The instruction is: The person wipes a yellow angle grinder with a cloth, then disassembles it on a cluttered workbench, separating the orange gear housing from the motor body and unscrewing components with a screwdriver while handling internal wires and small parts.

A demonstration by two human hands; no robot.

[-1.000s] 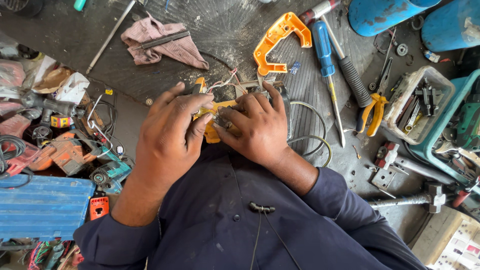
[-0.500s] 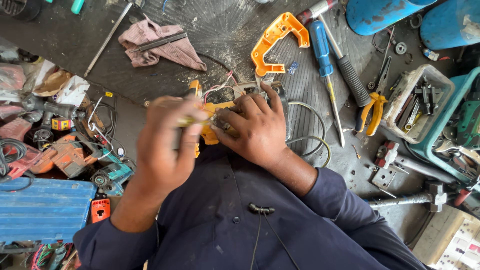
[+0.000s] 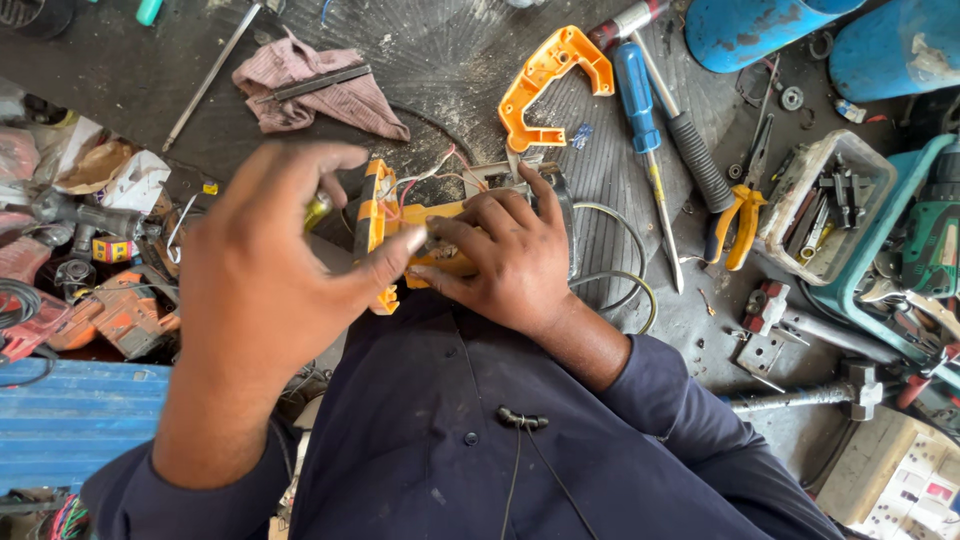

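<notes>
at frame centre, right hand [image 3: 515,250] grips the stiff orange tool body [image 3: 440,245] (loose wires look fragile); left hand [image 3: 265,285] pinches beside it.

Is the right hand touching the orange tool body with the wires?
Touching. The head view shows the right hand with its fingers lying directly on the orange tool body, no gap visible.

Crumpled pink cloth [image 3: 322,88] upper left, loose orange plastic handle shell [image 3: 550,85] top centre, blue-handled screwdriver [image 3: 640,110], yellow-handled pliers [image 3: 738,215], blue metal cylinders [image 3: 790,30] upper right
</notes>
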